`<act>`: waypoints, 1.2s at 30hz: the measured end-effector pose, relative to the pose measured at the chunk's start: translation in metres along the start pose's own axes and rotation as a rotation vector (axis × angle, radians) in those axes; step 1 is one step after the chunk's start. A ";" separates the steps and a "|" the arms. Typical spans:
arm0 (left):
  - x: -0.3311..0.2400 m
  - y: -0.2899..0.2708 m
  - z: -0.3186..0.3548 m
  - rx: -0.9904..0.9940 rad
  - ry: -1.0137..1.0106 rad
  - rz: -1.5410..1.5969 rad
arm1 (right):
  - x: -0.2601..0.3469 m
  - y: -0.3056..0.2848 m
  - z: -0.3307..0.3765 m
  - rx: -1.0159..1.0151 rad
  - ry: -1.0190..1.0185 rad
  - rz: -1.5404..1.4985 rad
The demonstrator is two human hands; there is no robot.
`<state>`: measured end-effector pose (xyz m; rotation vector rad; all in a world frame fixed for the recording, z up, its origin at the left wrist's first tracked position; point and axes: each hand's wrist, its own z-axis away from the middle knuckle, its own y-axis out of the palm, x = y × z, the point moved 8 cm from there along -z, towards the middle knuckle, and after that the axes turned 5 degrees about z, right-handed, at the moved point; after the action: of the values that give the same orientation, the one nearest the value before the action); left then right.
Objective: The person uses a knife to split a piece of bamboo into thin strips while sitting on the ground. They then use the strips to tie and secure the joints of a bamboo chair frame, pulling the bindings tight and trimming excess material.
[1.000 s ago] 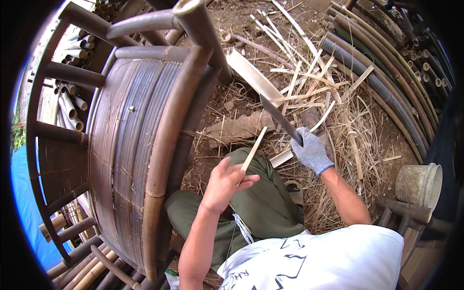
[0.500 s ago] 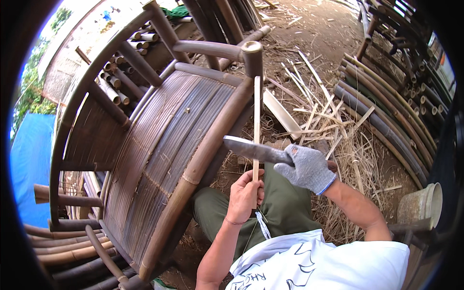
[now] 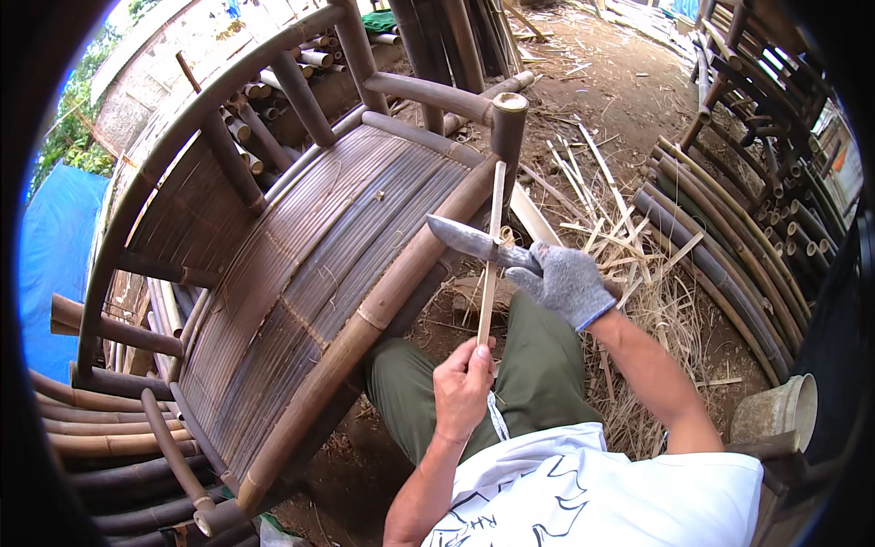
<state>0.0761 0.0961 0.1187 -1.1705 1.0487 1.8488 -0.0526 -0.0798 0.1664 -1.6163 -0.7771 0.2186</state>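
Bamboo strip (image 3: pixel 492 246) now stands upright in our left hand (image 3: pixel 463 381), fingers pinching its base; our gloved right hand (image 3: pixel 567 283), fingers wrapped around the knife (image 3: pixel 467 240), has shifted the blade against it.

Head camera, single fisheye view, looking down.
Worn on my head; faces forward and down over my lap, close on my left hand (image 3: pixel 463 387) and right hand (image 3: pixel 567 283), bamboo chair (image 3: pixel 301 273) at left; edges bend.
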 end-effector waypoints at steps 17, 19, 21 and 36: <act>0.008 -0.046 0.055 -0.051 0.011 -0.016 | -0.032 -0.009 -0.039 -0.001 0.031 0.008; 0.011 -0.048 0.050 -0.056 0.034 -0.031 | -0.018 0.005 -0.027 0.003 0.007 -0.229; 0.009 -0.053 0.049 -0.053 0.012 -0.011 | 0.013 0.004 -0.010 0.015 -0.096 -0.160; -0.058 -0.059 0.016 -0.223 0.410 -0.342 | 0.106 -0.003 0.027 0.039 -0.334 -0.021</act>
<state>0.1417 0.1274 0.1617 -1.7945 0.7981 1.5164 0.0109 0.0045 0.1939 -1.5529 -1.0365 0.4943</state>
